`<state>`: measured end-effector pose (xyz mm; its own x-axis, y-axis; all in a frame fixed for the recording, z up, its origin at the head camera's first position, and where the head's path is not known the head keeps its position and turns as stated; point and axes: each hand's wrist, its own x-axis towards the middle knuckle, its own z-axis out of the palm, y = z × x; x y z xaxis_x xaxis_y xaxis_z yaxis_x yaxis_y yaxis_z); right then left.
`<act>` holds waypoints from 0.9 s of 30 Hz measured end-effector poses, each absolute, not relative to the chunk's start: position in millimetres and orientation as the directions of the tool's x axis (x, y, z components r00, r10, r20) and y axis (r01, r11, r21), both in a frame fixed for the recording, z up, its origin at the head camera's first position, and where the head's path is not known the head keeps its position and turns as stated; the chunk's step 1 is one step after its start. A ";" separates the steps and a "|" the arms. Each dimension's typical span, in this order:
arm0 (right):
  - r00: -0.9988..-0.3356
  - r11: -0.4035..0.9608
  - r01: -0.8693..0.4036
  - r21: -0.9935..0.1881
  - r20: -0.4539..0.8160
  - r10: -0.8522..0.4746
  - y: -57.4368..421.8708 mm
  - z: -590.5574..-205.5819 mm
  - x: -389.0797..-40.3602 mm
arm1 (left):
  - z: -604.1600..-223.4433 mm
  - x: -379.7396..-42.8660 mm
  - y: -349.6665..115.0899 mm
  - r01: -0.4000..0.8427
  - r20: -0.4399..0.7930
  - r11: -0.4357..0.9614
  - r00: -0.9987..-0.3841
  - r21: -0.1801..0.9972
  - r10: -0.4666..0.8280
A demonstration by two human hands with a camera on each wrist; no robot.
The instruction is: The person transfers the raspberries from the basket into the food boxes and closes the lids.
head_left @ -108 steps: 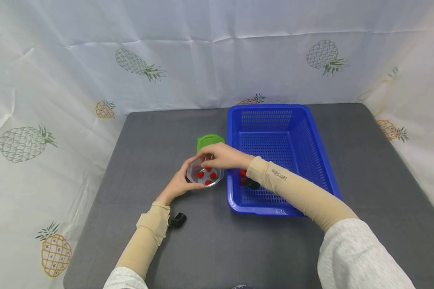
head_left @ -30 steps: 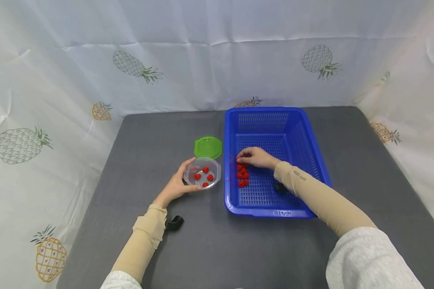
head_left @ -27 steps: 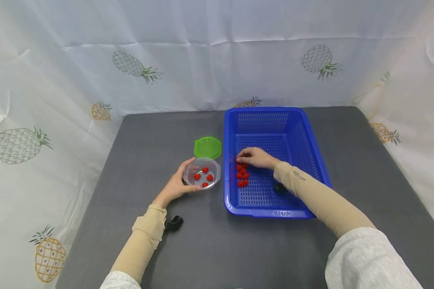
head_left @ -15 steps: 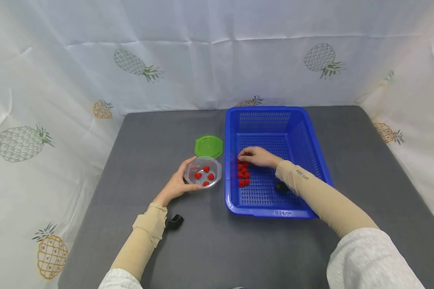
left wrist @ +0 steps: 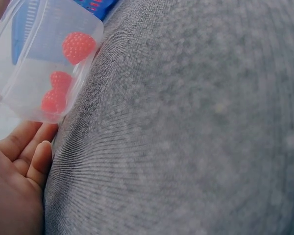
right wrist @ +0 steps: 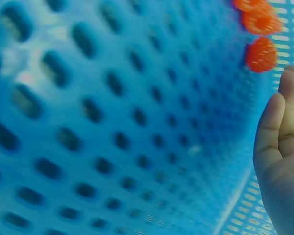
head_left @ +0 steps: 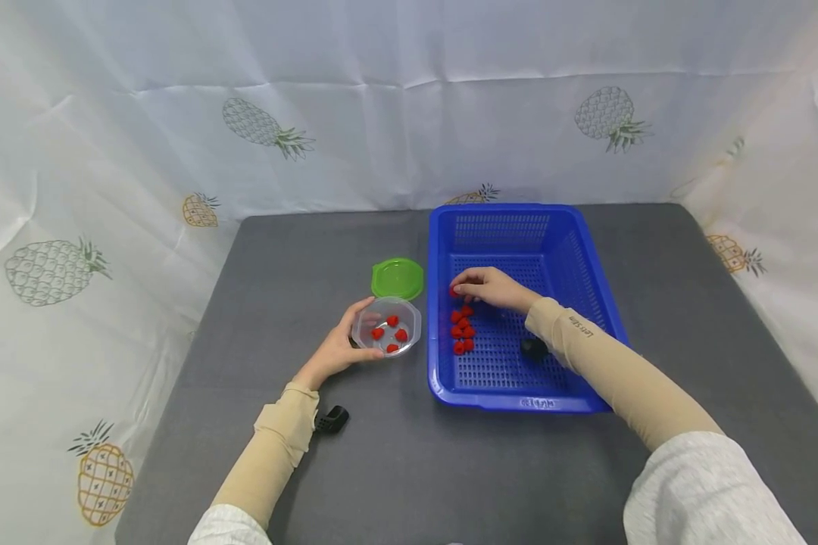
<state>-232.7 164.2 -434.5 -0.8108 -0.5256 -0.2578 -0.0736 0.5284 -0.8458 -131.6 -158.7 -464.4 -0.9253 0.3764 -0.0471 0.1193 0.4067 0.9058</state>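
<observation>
The right hand (head_left: 492, 288) is over the left side of the blue basket (head_left: 435, 333), and its grip is together on one red berry (head_left: 454, 291), pinched at the fingertips. Below this berry, more red berries (head_left: 468, 331) lie on the basket floor in a small group. The left hand (head_left: 339, 350) has its grip around the clear bowl (head_left: 414, 333), with the thumb on the near side and a finger on the far side. From above, four berries (head_left: 401, 334) are seen in the bowl; the left wrist view shows three clearly through its wall, with their bumpy skin. Only the head view shows the green lid (head_left: 398, 278), which lies on the table (head_left: 395, 469) just behind the bowl. The right wrist view shows the slots of the basket closely, but the pinched berry is almost cut off by its edge.
</observation>
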 end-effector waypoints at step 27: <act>-0.859 0.255 -0.042 -0.966 -0.095 -0.504 146.9 -360.7 -227.4 | -443.2 -124.8 -157.3 0.118 -0.045 0.376 -0.917 0.919 0.397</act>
